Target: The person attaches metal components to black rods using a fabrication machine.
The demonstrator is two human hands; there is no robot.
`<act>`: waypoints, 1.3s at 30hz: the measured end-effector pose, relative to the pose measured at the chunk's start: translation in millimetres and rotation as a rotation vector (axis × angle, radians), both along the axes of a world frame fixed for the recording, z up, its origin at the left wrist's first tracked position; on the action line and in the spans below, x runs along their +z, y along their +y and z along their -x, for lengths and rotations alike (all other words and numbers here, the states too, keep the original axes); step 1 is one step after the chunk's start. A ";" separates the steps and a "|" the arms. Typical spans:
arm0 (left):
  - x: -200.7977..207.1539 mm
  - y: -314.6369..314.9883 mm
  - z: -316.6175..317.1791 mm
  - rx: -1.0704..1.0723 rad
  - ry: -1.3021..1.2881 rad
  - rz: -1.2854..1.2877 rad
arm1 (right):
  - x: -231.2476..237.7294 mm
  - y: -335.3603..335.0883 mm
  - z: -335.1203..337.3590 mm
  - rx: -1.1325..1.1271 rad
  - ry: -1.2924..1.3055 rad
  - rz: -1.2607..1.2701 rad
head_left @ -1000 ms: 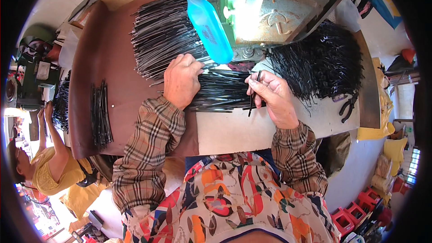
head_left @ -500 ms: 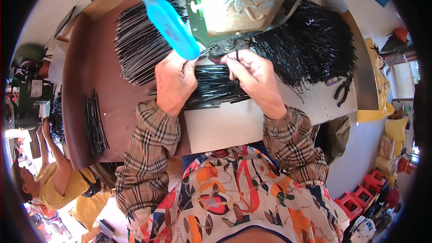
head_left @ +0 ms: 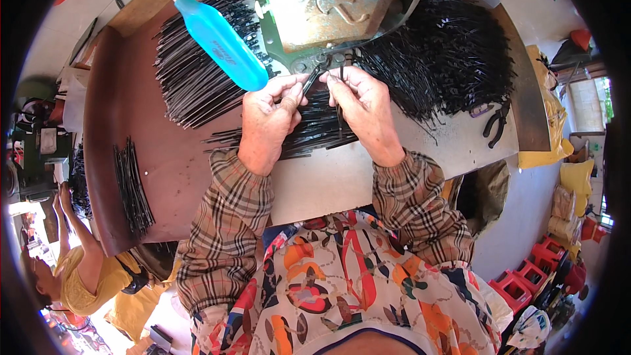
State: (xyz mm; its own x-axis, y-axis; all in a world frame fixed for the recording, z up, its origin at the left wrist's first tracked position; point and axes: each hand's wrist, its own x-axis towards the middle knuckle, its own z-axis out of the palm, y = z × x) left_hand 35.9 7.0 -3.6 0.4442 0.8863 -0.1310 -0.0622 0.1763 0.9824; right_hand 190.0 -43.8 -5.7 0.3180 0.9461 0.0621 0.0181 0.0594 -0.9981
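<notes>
Strips point(head_left: 319, 135), thin and black, lay in a loose bundle on the pale part of the surface point(head_left: 315, 187), below and between your hands. Some ends poked out to the left of your left wrist. Your left grip point(head_left: 271, 118) was closed, thumb against forefinger, pinching a dark piece point(head_left: 307, 87) that slanted up toward the base of the machine point(head_left: 328, 3); whether its far end touched the metal, I could not tell. Your right grip point(head_left: 365, 106) pinched a narrow strip point(head_left: 340, 123) between thumb and fingers, its lower end hanging over the bundle. The two sets of fingertips were close together, just in front of the machine.

Around you sat more of the same: a wide pile point(head_left: 197, 75) at the upper left, partly hidden by the blue paddle-shaped piece point(head_left: 220, 39), a tangled heap point(head_left: 453, 46) on the right, and a smaller bunch point(head_left: 133, 187) on the brown sheet point(head_left: 181, 187). Black-handled pliers point(head_left: 494, 128) lay near the right-hand heap — and, far off to the left, a person in a yellow top point(head_left: 89, 273) had both arms raised.
</notes>
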 end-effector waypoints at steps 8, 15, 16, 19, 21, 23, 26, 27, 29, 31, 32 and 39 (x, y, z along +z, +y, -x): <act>3.2 -2.1 -2.8 0.009 -0.026 0.032 | -3.1 2.2 -0.2 -0.011 0.008 0.011; 1.6 -2.1 -1.5 -0.005 -0.032 0.018 | -11.8 4.5 1.2 -0.019 0.008 -0.024; 1.6 -2.2 -2.4 -0.005 -0.027 0.015 | -12.7 4.8 0.1 -0.021 0.004 -0.030; 3.2 -2.9 -1.8 0.004 -0.018 -0.005 | -7.2 4.5 1.3 -0.023 0.023 -0.023; 4.6 -3.6 -1.8 0.012 -0.015 -0.020 | -3.9 4.5 2.1 -0.026 0.044 -0.010; 5.8 -3.9 -3.6 0.045 0.018 -0.027 | -3.8 5.5 1.7 -0.027 0.052 -0.030; -2.3 -2.7 -6.6 0.038 0.090 -0.180 | -10.2 7.6 -2.9 -0.026 0.026 -0.040; -2.9 -2.1 -6.5 0.041 0.091 -0.182 | -10.0 9.0 -3.2 -0.024 0.027 -0.042; -2.8 -0.8 -6.8 0.053 0.104 -0.292 | -9.0 11.6 -4.2 0.003 0.073 -0.045; -0.9 0.8 -8.2 0.051 0.103 -0.282 | -5.7 12.4 -9.2 0.029 0.113 -0.023; -0.4 1.8 -9.0 0.048 0.102 -0.271 | -4.6 13.1 -11.1 0.056 0.153 0.001; -5.5 7.5 -14.9 0.131 0.188 -0.341 | -5.6 21.4 -14.3 0.073 0.152 -0.008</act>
State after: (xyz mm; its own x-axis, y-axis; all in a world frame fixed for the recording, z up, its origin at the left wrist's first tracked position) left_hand 50.9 14.4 -9.1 0.3209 0.9405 0.1117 0.1241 -0.1587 0.9795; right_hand 204.3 -22.4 -11.4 0.2551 0.9666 0.0256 -0.1379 0.0626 -0.9885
